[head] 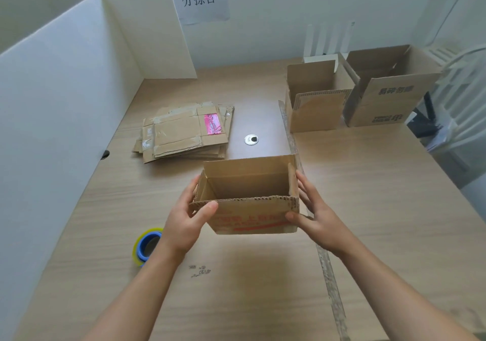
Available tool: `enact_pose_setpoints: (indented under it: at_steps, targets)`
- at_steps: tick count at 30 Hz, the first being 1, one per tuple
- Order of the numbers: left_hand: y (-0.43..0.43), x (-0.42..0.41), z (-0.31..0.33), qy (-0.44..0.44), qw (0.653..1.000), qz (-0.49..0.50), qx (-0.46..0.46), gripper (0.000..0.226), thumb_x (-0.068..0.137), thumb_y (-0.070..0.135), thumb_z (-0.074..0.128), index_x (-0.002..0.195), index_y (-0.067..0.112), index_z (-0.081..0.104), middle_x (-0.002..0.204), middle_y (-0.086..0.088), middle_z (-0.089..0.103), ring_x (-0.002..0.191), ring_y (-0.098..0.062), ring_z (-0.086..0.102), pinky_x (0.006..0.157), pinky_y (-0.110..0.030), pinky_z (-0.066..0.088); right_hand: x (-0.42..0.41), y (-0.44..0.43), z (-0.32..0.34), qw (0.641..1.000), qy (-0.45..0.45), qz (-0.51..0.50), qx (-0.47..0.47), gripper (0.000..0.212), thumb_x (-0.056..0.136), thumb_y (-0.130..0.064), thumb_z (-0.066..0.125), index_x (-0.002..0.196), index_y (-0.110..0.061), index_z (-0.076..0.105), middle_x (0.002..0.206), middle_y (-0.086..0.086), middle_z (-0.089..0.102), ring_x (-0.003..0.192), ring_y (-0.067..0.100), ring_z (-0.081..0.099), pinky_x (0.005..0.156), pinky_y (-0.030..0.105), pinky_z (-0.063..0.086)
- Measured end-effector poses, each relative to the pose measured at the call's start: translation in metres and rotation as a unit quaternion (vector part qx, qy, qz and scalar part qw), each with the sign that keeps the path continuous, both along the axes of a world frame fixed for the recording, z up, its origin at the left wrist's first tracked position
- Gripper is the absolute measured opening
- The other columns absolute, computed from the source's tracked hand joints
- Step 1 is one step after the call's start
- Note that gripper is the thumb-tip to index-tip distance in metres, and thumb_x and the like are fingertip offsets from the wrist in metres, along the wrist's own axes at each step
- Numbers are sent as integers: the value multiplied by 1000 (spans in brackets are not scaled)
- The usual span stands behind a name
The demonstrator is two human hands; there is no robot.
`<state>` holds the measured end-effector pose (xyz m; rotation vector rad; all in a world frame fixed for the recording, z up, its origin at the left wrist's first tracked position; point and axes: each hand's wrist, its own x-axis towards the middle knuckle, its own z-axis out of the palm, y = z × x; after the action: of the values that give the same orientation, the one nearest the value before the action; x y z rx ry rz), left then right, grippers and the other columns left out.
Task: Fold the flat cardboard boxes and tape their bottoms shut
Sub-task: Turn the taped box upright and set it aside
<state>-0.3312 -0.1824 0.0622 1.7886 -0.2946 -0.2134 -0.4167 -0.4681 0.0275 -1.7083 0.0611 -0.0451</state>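
Held box: an opened cardboard box (249, 219) with its mouth facing up and red printing on the near face, held between both hands over the near middle of the tabletop (381, 196); whether its bottom touches the surface cannot be told
Left hand (184, 222): its grip clasps the box's left near corner, the thumb pressed on the near face just under the rim and the fingers curved round the left side flap
Right hand (318, 222): its grip clasps the right near corner, the thumb on the near face and the fingers lying fairly straight along the right wall
Flat boxes (181, 133): a stack of unfolded cartons lying far left of the held box, the top one carrying old clear tape and a pink label
Tape roll (143, 246): yellowish roll with a blue core, on the tabletop just left of the left wrist
Folded boxes: two upright open cartons at the far right, a smaller one (313, 111) and beside it, to the right, a larger one (386, 101) with dark printing
Strip (331, 288): a pale, worn band running from far to near across the tabletop, passing under the right forearm
Round cap (251, 139): set in the tabletop between the stack and the smaller carton
Partition (52, 117): white panel along the left edge
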Motion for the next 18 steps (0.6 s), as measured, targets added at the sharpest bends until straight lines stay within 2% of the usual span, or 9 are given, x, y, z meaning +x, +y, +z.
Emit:
enact_pose_setpoints:
  at_steps: [2, 4, 6, 8, 10, 12, 14, 16, 18]
  targets:
    - [1, 0, -3, 7, 1000, 0, 3, 62, 86, 28, 68, 133, 59, 45, 128, 25, 62, 119, -1, 59, 93, -16, 49, 0, 8, -3, 999, -12, -14, -31, 83, 87, -30, 75, 145, -62, 24, 157, -25, 26, 147, 3, 23, 100, 30, 51]
    - [3, 1, -11, 13, 1000, -6, 12, 63, 91, 24, 68, 141, 49, 41, 132, 23, 60, 126, -2, 54, 103, -24, 46, 2, 13, -4, 997, -23, -29, -63, 85, 79, -48, 75, 146, -60, 25, 156, -29, 25, 146, 2, 24, 103, 42, 50]
    - [8, 4, -15, 23, 1000, 2, 0, 59, 89, 27, 67, 141, 45, 45, 128, 15, 65, 121, -3, 59, 102, -26, 48, 3, 15, -3, 996, -12, -54, -74, 88, 73, -57, 75, 145, -61, 25, 153, -28, 30, 142, 0, 32, 102, 46, 50]
    - [12, 11, -14, 37, 999, 6, -7, 54, 83, 31, 67, 132, 49, 55, 118, 12, 71, 112, -7, 65, 94, -23, 52, 2, 15, -2, 994, -4, -62, -88, 88, 71, -60, 75, 144, -62, 26, 150, -30, 33, 139, -2, 36, 103, 44, 49]
    - [14, 20, -15, 38, 999, 3, 2, 52, 78, 34, 71, 124, 55, 60, 114, 12, 72, 107, -9, 68, 88, -21, 54, -1, 15, -1, 995, 6, -57, -82, 88, 71, -61, 77, 144, -61, 27, 151, -30, 34, 139, 0, 37, 104, 38, 47]
    - [15, 27, -16, 41, 999, -7, 19, 54, 75, 38, 74, 124, 56, 59, 119, 7, 69, 103, -12, 69, 91, -30, 54, -3, 17, -1, 996, 14, -58, -73, 89, 70, -60, 78, 144, -60, 29, 151, -28, 36, 139, 0, 38, 101, 33, 48]
    - [13, 34, -17, 41, 999, -15, 24, 55, 78, 35, 77, 124, 57, 58, 122, 5, 65, 101, -14, 69, 93, -39, 54, -3, 20, 0, 995, 21, -68, -66, 88, 70, -53, 80, 144, -60, 31, 150, -26, 38, 139, 2, 39, 100, 34, 50]
    - [11, 40, -20, 29, 999, -18, 38, 55, 82, 32, 78, 120, 64, 52, 121, 7, 63, 98, -12, 68, 92, -37, 54, -5, 23, -2, 994, 26, -83, -69, 87, 72, -45, 80, 144, -58, 32, 150, -22, 39, 138, 3, 41, 106, 40, 46]
    - [8, 44, -23, 19, 998, -32, 57, 54, 80, 42, 74, 119, 70, 48, 121, 10, 61, 99, -8, 66, 91, -30, 51, -9, 26, -6, 991, 31, -106, -76, 86, 77, -34, 82, 143, -58, 33, 149, -23, 40, 136, 2, 43, 110, 43, 43]
